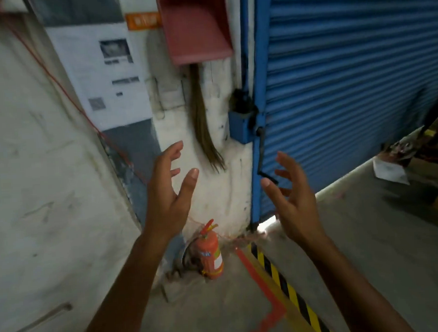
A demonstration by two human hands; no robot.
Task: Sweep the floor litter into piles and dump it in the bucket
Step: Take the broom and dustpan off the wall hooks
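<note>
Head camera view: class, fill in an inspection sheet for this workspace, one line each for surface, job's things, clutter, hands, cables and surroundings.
Surface: concrete floor with a painted red line and a yellow-black hazard stripe.
Job's things: red dustpan on the wall, broom bristles hanging below it; no bucket seen.
Clutter: blurred boxes and paper at far right.
Hands: left hand and right hand open, holding nothing.
Cables: red cord down the left wall; black cable beside the shutter frame.
Surroundings: blue roller shutter, posted notice, fire extinguisher.
</note>
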